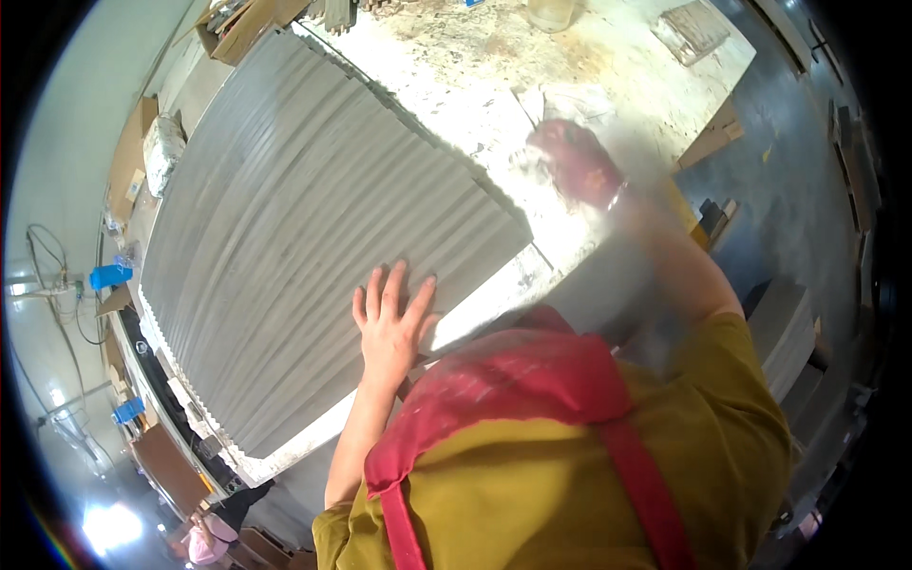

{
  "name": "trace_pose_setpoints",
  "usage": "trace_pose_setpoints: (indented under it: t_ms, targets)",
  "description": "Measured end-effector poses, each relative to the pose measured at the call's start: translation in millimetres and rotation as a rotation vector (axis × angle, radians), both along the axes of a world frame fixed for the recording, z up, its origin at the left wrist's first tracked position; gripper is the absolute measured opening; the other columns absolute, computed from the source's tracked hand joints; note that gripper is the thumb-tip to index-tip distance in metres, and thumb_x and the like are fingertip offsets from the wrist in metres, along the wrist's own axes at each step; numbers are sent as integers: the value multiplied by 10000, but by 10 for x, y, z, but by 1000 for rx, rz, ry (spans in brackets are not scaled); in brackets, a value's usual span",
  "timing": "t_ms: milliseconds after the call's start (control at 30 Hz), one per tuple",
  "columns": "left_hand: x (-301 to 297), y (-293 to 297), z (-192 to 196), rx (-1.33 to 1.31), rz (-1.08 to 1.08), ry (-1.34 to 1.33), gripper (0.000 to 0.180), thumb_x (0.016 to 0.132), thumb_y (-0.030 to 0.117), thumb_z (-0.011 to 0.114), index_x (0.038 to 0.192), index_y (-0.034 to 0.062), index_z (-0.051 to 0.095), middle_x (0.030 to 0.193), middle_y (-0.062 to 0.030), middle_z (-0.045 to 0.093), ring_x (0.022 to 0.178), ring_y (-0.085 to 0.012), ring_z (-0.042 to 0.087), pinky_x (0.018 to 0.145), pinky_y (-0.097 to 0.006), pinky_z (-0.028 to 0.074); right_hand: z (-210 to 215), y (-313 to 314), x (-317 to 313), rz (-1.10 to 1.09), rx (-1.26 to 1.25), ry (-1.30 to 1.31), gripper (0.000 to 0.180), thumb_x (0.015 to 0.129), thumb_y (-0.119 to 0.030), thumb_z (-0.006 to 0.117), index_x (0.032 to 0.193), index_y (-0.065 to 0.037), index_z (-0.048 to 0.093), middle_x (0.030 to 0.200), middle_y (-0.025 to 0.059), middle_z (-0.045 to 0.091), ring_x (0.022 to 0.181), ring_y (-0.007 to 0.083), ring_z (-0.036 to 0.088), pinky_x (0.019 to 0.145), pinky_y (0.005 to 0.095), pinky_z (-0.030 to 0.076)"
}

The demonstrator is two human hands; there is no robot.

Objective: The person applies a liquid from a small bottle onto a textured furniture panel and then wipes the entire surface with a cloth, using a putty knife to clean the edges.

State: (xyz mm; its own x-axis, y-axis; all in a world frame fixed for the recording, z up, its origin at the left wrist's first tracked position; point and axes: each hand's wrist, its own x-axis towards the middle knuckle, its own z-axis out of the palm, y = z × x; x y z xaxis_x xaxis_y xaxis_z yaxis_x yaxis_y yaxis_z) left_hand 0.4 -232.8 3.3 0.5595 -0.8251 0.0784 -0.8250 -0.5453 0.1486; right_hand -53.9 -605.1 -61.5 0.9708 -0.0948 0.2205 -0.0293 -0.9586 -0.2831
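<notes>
A wide row of long grey ribbed strips [313, 218] lies side by side across the white work table, with jagged ends at the left and upper edges. My left hand [388, 318] rests on the strips near their front edge, palm down and fingers spread. My right hand [578, 163] is over the white table top, beyond the right corner of the strips. It looks dark red, perhaps gloved, and motion smears it, so its fingers cannot be made out. Beside it on the table is a pale crumpled patch [575, 103] with a thin dark line.
The stained white table [627, 85] carries a clear cup [551, 13] at the far edge and a flat greyish block [692, 32] at the far right. An open cardboard box [249, 30] stands at the far left. Another person [209, 537] is at the lower left.
</notes>
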Motion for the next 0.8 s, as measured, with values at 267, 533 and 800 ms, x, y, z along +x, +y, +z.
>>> trace_pose_setpoints:
  t_ms: [267,533,800]
  targets:
    - [-8,13,0,20,16,27,608,679,228,774,1245,299,564,1412,-61,393,1306,-347,348,1039,-560,279,593,605,14,463,57,96,348,790,-116,586,1095,-280,623,1280,98,486,1167,287,490,980,441,361]
    - [-8,29,-7,7,24,29,606,667,225,783,1235,268,575,1400,-70,407,1293,-360,359,1041,-541,281,610,490,119,564,29,165,295,772,-151,609,1041,-272,632,1266,95,487,1180,278,477,947,446,366]
    - [19,-10,13,-8,9,25,590,674,247,775,1230,253,578,1395,-74,409,1296,-353,358,1045,-526,274,579,-309,129,-15,-248,251,259,798,-251,592,1034,-167,656,1281,43,542,1148,249,510,959,399,437]
